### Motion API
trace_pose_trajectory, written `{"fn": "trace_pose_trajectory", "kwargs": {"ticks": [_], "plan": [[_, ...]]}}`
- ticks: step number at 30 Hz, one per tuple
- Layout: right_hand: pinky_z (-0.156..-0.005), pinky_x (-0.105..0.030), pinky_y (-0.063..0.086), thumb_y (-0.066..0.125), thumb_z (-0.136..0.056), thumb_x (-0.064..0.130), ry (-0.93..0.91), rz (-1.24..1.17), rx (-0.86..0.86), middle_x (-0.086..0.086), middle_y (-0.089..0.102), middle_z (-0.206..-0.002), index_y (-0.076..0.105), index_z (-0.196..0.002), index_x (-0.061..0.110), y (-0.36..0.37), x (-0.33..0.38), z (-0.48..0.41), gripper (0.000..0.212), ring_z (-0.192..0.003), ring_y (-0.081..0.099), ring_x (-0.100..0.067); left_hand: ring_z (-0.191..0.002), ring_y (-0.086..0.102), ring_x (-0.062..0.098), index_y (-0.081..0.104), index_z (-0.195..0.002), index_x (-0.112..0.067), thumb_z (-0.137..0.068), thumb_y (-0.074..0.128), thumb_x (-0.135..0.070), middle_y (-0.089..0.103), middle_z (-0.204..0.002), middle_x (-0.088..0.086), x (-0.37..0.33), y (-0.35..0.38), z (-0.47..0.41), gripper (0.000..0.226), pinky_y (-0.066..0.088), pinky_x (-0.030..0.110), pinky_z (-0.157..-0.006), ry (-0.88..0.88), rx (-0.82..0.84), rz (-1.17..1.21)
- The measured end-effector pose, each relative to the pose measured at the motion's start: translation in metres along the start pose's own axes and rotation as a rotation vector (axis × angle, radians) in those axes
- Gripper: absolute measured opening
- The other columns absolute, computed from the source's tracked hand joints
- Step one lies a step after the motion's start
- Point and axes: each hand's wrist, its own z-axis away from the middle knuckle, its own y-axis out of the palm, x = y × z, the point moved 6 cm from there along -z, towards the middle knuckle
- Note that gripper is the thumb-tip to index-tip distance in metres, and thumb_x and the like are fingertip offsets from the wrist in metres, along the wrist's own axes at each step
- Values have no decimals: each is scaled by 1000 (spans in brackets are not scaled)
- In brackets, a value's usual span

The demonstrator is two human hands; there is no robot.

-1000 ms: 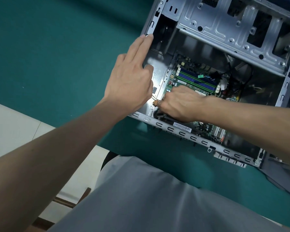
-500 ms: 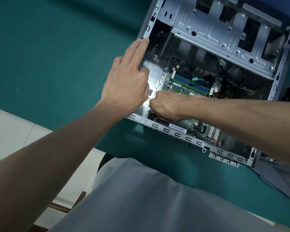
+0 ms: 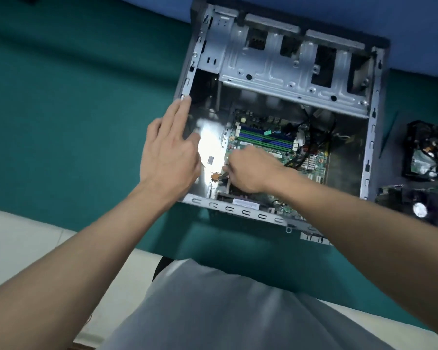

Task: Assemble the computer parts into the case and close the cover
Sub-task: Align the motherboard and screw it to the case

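Observation:
An open grey computer case (image 3: 238, 206) lies on its side on the teal table (image 3: 86, 102). A green motherboard (image 3: 263, 141) with blue and green memory slots sits on its floor, with black cables to the right of it. My left hand (image 3: 170, 155) rests on the case's left rim, fingers straight. My right hand (image 3: 250, 170) reaches into the case at the board's near left corner. Its fingers curl round a small orange-ended object (image 3: 215, 176), most of which the hand hides.
A bare metal drive cage (image 3: 288, 72) spans the far side of the case. To the right of the case lie a black part with cables (image 3: 427, 152) and a fan unit (image 3: 419, 208). A pale floor shows below the table's near edge.
The view has tilted up, so the case sits lower in frame and the loose parts on the right appear. Both hands keep their places on the rim and at the board's corner.

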Motion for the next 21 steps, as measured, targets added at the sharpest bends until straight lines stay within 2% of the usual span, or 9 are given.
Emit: {"fn": "trace_pose_trajectory", "kwargs": {"ticks": [1,3,5,7,9,13,16,19,21], "plan": [[-68,-30,52,46,-100,28,30,-105,-63,-1,51,-69,50,-72,10,-9,-12,7,34,-65,55,-20,-147,16,29,69,-91,-7,-82,66,-20,22,-158,18,-4,0,1,16,18,43,-106,-19,1,-5],[-49,-17,43,44,-101,31,112,-372,-184,12,52,-53,57,-74,5,-25,-42,28,40,-49,50,-10,-146,18,28,70,-102,-9,-85,63,-23,24,-157,16,-22,1,4,23,14,43,-109,-45,18,49],[-44,-22,36,42,-102,32,187,-703,-289,12,51,-42,57,-68,12,-33,-78,55,42,-37,44,-5,-145,21,25,68,-112,-13,-89,59,-27,28,-156,12,-53,4,7,28,13,43,-111,-21,55,116],[-47,-27,33,41,-103,27,207,-1085,-382,6,51,-46,56,-72,14,-31,-110,85,37,-41,45,-10,-141,29,24,66,-117,-16,-94,52,-29,36,-152,10,-89,10,9,30,19,42,-110,24,89,173],[-45,-25,32,39,-103,21,179,-1439,-487,2,50,-51,58,-88,6,-26,-136,111,28,-43,43,-13,-134,40,25,67,-115,-16,-97,46,-31,46,-145,9,-123,15,11,31,28,41,-106,69,110,203],[-45,-22,39,44,-98,17,-8,-2096,-630,0,50,-60,55,-93,7,-11,-177,158,15,-48,45,-13,-111,57,19,68,-108,-20,-100,39,-35,64,-121,0,-181,22,10,33,39,38,-96,199,118,161],[-51,-24,46,45,-94,13,-76,-2227,-628,-3,59,-73,50,-95,12,8,-202,175,5,-56,53,-14,-94,63,16,67,-104,-22,-102,33,-40,68,-102,-4,-191,32,4,39,42,38,-94,172,215,163],[-56,-26,51,43,-94,5,-27,-2280,-645,-8,62,-82,53,-113,7,29,-225,177,22,-59,57,-15,-60,61,12,67,-100,-20,-101,32,-44,61,-65,-6,-188,38,-5,42,53,43,-86,58,308,238],[-61,-28,54,40,-96,0,42,-2270,-656,-11,63,-83,54,-116,3,40,-238,173,24,-62,60,-18,-52,59,11,67,-98,-22,-101,33,-47,58,-57,-6,-187,42,-8,43,56,38,-73,17,343,228]]}}
